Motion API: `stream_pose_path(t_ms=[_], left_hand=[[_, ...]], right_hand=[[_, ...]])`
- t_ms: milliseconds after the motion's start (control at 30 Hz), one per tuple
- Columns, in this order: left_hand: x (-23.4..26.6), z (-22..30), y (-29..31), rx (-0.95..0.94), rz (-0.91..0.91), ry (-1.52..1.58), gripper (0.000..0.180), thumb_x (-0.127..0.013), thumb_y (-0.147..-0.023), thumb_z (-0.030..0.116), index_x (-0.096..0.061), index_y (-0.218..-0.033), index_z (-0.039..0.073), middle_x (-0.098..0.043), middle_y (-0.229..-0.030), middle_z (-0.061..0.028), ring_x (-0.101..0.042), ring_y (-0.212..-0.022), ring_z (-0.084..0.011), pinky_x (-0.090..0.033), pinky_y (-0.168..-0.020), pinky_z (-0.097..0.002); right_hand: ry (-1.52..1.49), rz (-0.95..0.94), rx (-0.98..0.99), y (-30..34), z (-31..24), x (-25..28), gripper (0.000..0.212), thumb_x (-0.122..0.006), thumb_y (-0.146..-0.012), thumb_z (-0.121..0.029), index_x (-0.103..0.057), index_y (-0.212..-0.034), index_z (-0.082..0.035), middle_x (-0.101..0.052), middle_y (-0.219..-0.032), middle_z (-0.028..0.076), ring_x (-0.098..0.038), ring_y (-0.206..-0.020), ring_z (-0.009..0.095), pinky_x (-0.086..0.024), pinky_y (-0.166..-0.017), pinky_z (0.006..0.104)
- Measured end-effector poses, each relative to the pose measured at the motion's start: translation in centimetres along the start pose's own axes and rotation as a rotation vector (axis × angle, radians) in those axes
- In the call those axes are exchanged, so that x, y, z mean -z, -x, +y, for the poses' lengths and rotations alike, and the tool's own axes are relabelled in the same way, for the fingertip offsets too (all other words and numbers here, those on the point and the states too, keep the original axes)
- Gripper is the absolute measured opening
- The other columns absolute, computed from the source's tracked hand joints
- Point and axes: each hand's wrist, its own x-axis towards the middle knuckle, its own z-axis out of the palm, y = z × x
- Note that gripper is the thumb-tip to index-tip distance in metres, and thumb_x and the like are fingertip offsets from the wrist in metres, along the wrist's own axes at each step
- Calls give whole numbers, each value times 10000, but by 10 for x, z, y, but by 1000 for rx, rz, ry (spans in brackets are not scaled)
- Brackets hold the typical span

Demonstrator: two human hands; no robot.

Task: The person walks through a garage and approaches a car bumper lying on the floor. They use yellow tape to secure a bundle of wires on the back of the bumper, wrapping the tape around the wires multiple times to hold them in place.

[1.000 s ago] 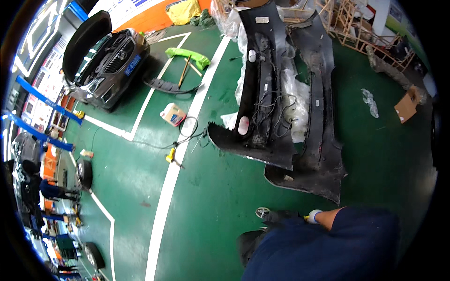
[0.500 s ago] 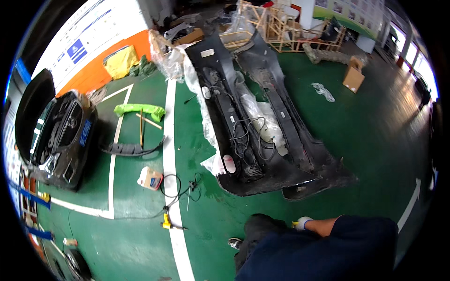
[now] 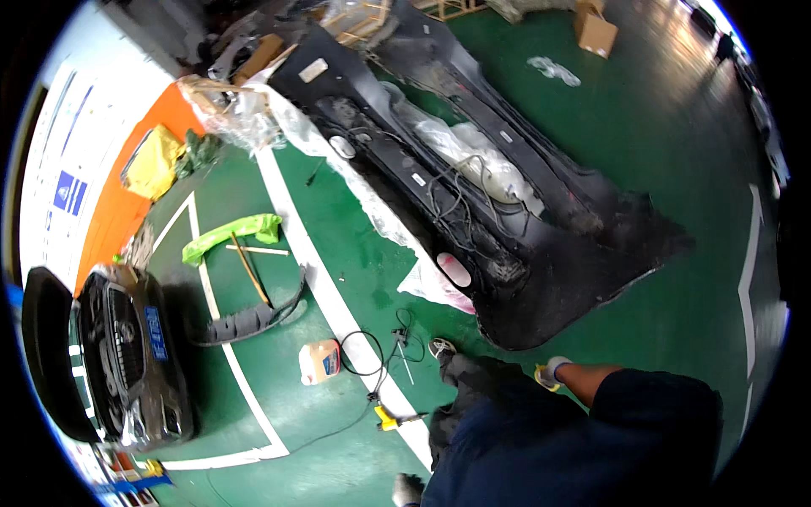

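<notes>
My right hand, in a white glove, hangs low beside my leg. It is closed on a small yellow thing with a curved, ring-like outline, too small to identify. At the lower edge my left hand shows in a greyish-white glove, its fingers hard to make out. In front of me lie two large black car bumpers, inner sides up, with a loose dark cable harness on the nearer one. Both hands are apart from them. Left of my foot, a yellow corded tool rests on the floor.
A jug of pinkish liquid stands by a coiled black cable. Leftward lie a dark bumper strip, sticks and a bright green wrapped piece. A dark car has its hood up. A cardboard box stands far right.
My view has turned and moved forward, so the bumpers, jug and yellow tool appear closer. My left hand has come into view at the lower edge. The right hand still holds the yellow thing.
</notes>
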Motion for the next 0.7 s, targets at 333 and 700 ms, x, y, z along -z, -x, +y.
stream_pose_path(t_ms=[333, 700], left_hand=[[-46, 223, -68, 66, -162, -457, 433, -655, -999, 371, -681, -1154, -33, -749, -959, -141, -710, -805, -237, -580, -728, -383], [-259, 644, -201, -96, -599, -1433, 571, -686, -948, 570, -706, -929, -1, -687, -782, -74, -644, -628, -173, -519, -591, -329]], right_hand=[[-436, 68, -209, 44, -93, -22, 487, -704, -869, -484, -785, -1049, -39, -770, -1040, 175, -751, -912, 319, -573, -797, 432], [-686, -39, -489, 4, -320, -18, 405, -591, -959, -421, -764, -1155, -111, -726, -1203, 139, -704, -1110, 296, -568, -879, 447]])
